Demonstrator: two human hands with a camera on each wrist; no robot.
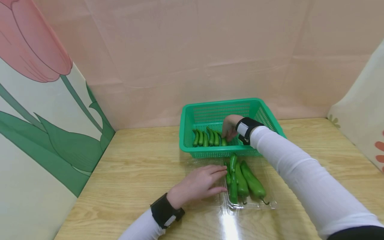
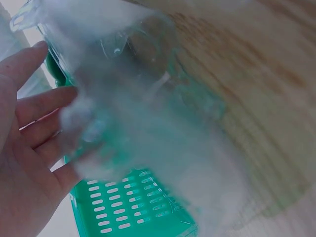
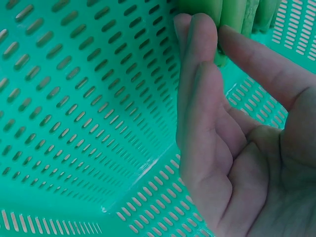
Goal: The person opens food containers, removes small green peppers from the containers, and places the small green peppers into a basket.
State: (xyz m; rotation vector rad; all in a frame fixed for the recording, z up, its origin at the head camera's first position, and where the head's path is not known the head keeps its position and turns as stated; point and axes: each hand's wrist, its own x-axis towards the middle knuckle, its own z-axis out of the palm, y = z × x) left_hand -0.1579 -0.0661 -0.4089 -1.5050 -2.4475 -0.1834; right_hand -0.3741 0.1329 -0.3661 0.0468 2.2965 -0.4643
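Note:
My right hand (image 1: 230,128) reaches down into the green plastic basket (image 1: 186,133). Its thumb and fingers pinch the end green pepper (image 3: 202,7) of a row, close beside its neighbours. Several small green peppers (image 1: 211,137) stand side by side along the basket's near side. In front of the basket lies a clear plastic container (image 1: 268,186) holding several green peppers, among them a large one (image 1: 253,180). My left hand (image 1: 201,183), fingers extended, rests at the container's left edge, over a clear plastic flap. In the left wrist view, blurred clear plastic (image 2: 148,128) lies past the fingertips.
Both objects stand on a wooden table (image 1: 126,173). A pink cloth backdrop (image 1: 210,53) rises right behind the basket. A panel with a printed tulip (image 1: 39,43) borders the left side, and a pale printed sheet (image 1: 360,100) the right.

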